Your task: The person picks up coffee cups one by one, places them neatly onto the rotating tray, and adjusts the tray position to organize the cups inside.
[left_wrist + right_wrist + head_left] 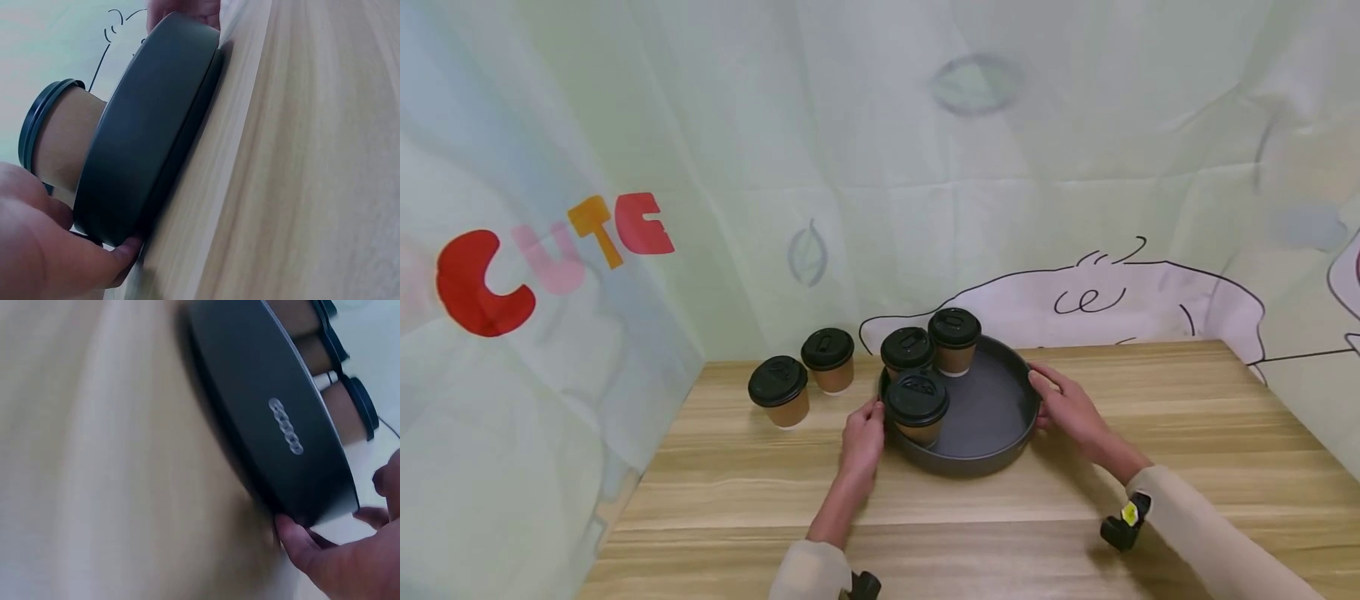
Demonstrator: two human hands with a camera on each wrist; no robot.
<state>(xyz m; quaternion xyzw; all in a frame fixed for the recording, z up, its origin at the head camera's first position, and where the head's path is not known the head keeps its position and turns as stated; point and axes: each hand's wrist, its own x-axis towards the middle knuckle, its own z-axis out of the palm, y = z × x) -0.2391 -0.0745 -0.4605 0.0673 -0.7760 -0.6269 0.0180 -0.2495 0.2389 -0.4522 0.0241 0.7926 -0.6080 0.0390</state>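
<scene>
A round dark grey pan (992, 404) is held from both sides, close over the wooden table. My left hand (861, 446) grips its left side, fingertips curled under the bottom edge in the left wrist view. On the opposite side, my right hand (1075, 417) grips the wall, with the thumb at the rim and fingers below. Inside the pan, three brown paper cups with black lids stand in its left half: a front cup (917, 408), a middle cup (907, 350) partly hidden behind it, and a back cup (955, 342).
Left of the pan, two more lidded paper cups stand on the table (737, 483): a nearer cup (780, 392) and a farther cup (830, 360). A printed curtain (820, 150) hangs along the table's back and left edges, right behind the pan.
</scene>
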